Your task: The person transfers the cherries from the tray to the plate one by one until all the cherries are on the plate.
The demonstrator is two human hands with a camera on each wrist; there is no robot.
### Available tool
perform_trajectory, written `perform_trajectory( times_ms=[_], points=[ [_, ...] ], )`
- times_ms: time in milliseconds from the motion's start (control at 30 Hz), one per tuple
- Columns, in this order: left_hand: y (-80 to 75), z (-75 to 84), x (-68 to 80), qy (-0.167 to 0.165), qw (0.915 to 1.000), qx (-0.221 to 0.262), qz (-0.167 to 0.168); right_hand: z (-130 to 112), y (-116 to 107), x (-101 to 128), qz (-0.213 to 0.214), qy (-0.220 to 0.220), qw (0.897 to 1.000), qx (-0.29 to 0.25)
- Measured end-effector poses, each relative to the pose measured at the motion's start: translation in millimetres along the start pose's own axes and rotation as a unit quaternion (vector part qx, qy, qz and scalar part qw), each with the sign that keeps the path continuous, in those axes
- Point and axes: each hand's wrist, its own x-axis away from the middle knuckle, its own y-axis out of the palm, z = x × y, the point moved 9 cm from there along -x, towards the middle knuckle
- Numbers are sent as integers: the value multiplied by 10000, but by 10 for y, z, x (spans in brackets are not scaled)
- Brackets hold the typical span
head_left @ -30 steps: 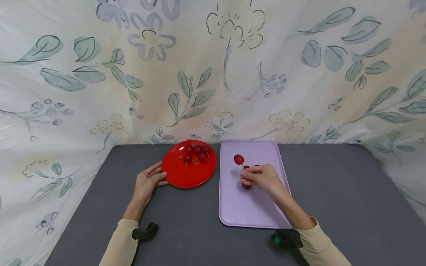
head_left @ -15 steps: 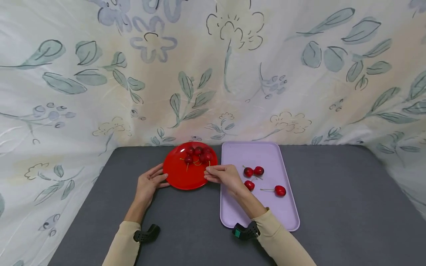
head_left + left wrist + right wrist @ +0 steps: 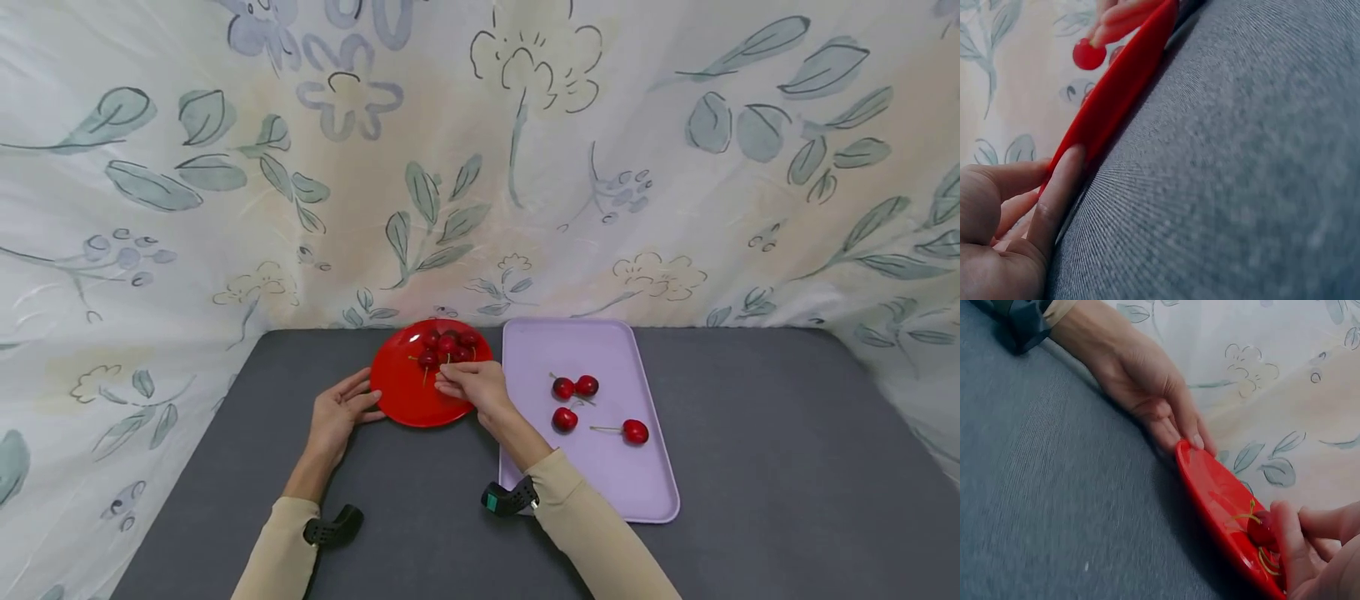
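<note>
My left hand (image 3: 334, 414) pinches the near-left rim of a red plate (image 3: 408, 400), thumb above and fingers at the edge. Several dark red cherries with stems lie together on the plate's far part. Over them my right hand (image 3: 480, 387) pinches a cherry (image 3: 1089, 54) by its stem; in the left wrist view it hangs below the fingertips. Another cherry (image 3: 1261, 530), with a yellow-green stem, shows on the plate beside the right fingers in the right wrist view. The held cherry's place among the others is hard to separate in the head view.
Right of the plate lies a lilac rectangular tray (image 3: 577, 483). It bears several cherries, among them a stemmed one (image 3: 635, 432) toward its right side. Both stand on a dark grey cloth-covered table (image 3: 765, 467), with a floral curtain (image 3: 525, 167) hanging behind.
My right hand has carried a cherry by its stem from the lilac tray leftward to above the red plate's cherries. The left hand has stayed on the plate rim.
</note>
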Motion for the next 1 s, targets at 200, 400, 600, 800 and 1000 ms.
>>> perform_trajectory(
  times_ms=[200, 400, 600, 800, 1000],
  points=[
    [-9, 22, 4, 89, 10000, -30, -13, -69, 79, -25, 147, -210, 9996, 114],
    [-8, 11, 1, 24, 10000, 39, -18, -65, 99, -79, 348, 49, 9992, 169],
    [9, 19, 5, 54, 9999, 42, -75, -25, 79, -102, 518, 656, 9964, -146],
    [12, 15, 17, 82, 9999, 4, -111, -12, 70, -132, 543, 857, 9948, -89],
    [20, 3, 23, 66, 9999, 0, -76, -63, 39, -140, 612, 547, 9958, 411]
  ],
)
